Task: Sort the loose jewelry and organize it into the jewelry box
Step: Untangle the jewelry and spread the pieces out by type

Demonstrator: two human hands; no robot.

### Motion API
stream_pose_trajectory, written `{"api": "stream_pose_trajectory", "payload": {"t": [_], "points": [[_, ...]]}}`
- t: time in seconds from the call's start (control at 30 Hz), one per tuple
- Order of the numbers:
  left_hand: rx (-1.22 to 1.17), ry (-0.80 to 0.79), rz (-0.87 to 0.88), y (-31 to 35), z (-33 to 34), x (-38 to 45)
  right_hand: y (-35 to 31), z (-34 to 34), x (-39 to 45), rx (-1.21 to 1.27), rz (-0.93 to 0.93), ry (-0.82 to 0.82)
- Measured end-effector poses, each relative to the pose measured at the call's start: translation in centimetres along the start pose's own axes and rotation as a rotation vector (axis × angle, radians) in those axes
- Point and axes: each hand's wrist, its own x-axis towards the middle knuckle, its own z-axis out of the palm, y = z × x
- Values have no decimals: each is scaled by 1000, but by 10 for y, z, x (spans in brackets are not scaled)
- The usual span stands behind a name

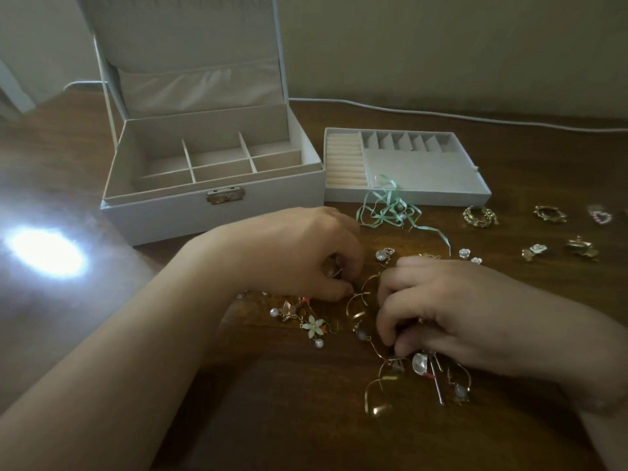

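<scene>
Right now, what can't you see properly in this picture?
Head view only:
- What the left hand pinches: hidden under its curled fingers.
- What the right hand holds: its fingers cover that part of the gold jewelry tangle.
- The pink piece far right: blurred, near the picture's edge.
- The jewelry box lid top: cut off by the upper edge.
- Table at left: washed out by glare.
</scene>
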Motion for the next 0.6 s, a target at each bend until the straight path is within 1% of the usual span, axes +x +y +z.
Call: {"api": "stream_pose_trajectory", "payload": {"t": [0.1, 0.17, 0.27, 0.37, 0.53, 0.6], "points": [[-10, 6, -13, -2, -3, -2, 0, -3, -1, 10, 1, -25], [-65, 23, -28, -1, -8, -5, -1, -8, -3, 34, 15, -22], [-157, 77, -47, -1, -15, -9, 1, -12, -6, 120, 40, 27], [-191, 115, -64, -3, -18, -11, 3, -14, -7, 188, 103, 57], [-277, 113, -88, -3, -20, -12, 5, -23, -11, 320, 132, 157], [-318, 111, -80, -1, -21, -12, 1, -21, -10, 360, 114, 245]]}}
